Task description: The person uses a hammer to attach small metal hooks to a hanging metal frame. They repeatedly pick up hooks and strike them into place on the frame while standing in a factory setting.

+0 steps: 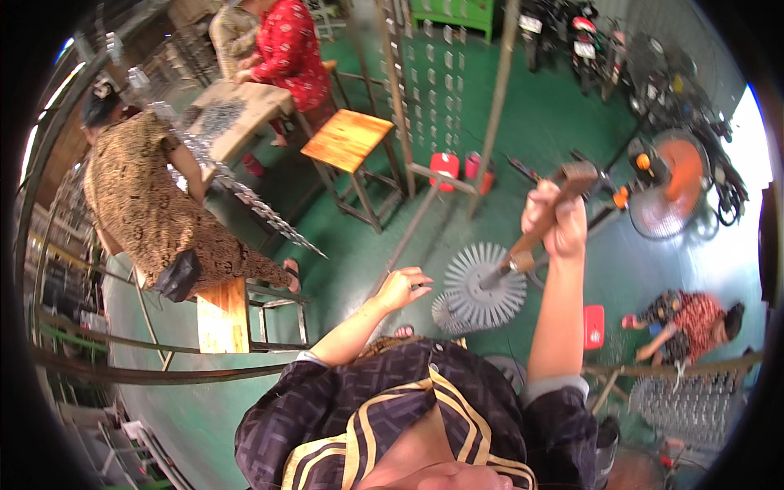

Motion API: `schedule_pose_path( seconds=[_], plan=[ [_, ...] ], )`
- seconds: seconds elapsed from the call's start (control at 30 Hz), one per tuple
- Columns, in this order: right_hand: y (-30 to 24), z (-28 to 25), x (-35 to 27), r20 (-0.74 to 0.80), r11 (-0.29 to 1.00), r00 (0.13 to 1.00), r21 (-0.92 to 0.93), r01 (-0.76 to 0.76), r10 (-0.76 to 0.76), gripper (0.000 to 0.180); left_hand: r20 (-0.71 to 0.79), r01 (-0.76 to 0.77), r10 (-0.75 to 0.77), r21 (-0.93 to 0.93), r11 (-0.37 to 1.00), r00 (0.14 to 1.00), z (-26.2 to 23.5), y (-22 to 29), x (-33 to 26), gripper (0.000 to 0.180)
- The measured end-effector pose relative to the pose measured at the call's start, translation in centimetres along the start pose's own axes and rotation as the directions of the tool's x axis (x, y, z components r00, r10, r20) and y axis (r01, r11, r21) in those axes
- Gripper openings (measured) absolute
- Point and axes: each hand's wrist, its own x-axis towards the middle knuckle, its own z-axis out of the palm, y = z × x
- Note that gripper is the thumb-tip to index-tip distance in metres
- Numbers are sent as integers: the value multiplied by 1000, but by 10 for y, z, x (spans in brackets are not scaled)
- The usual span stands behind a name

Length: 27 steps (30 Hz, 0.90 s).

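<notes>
Rusty-brown bar (535, 235) is in the person's right hand (567, 230), right of the middle of the frame. This hand is closed in a fist around the bar, maybe because the bar looks long and could tip if held loosely. One end of the bar points to the upper right, and the other slants to the lower left, toward a big grey toothed wheel (465, 284). I cannot tell if the bar touches the wheel or only passes in front of it.

The left hand (400, 289) is near the middle of the frame, just left of the wheel. Its fingers bend softly with a gap between them, and I see nothing in them. It is lower than the right hand in the frame and well apart from the bar.

Strings of small metal bits (441, 82) hang at the top middle, probably so they do not tangle. Near them is a wooden-topped stool (347, 139). A round fan (676, 175) stands at the right, perhaps to blow cool air on people. At the left, a co-worker in brown clothes (135, 175) sits by a table (265, 102).
</notes>
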Motion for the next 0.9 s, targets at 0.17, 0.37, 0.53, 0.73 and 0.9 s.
schedule_pose_path(
  seconds=[0.17,0.37,0.53,0.73,0.9],
  plan=[
    [-3,-10,-3,81,998,996,44,41,-45,54,-342,-244,326,260,934,881,-160,82,56,16],
    [-5,1,2,78,995,994,71,65,-70,48,-767,253,602,642,724,222,-340,180,63,6],
    [-6,6,3,93,996,993,61,63,-68,48,-775,426,625,599,678,94,-432,199,79,16],
    [-12,9,1,66,996,996,64,58,-62,49,-760,731,614,542,416,214,-458,207,113,40],
    [-12,8,-1,56,996,996,53,66,-69,49,-745,738,611,566,366,268,-475,204,118,28]
  ],
)
